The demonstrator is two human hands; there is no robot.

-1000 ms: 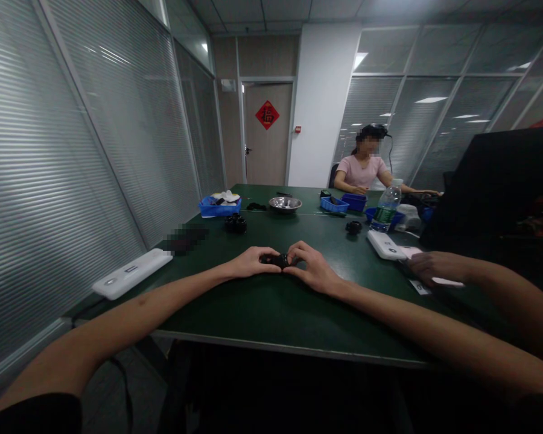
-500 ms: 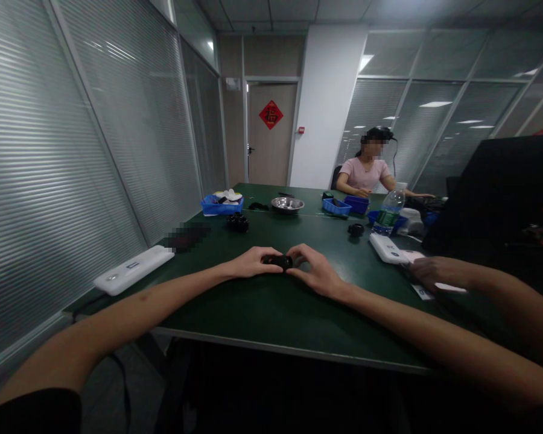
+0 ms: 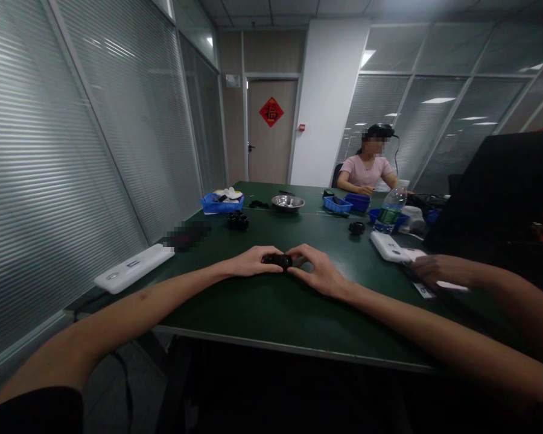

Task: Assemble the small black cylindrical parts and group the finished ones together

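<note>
A small black rounded object (image 3: 278, 260) lies low over the green table (image 3: 253, 301), between my two hands; its exact kind does not show. My left hand (image 3: 255, 260) is closed around its left end, thumb on the near side and fingers on the far side. At its right end, my right hand (image 3: 315, 269) curves thumb and fingertips against it, with a gap showing inside the curl. Beyond my left hand sits a cluster of black round parts (image 3: 238, 221). A similar black part (image 3: 356, 228) rests farther out on the right.
A blue basket (image 3: 221, 205), metal bowl (image 3: 288, 204) and small blue bins (image 3: 337, 205) stand farther back. To the right are a water bottle (image 3: 390, 208), a white power bank (image 3: 389, 247) and another person's hand (image 3: 428, 269). A co-worker (image 3: 366, 169) sits across the table.
Both my hands stay in place on the black object. The view shifts slightly. At the far side, the co-worker's outstretched arm has drawn in a little.
</note>
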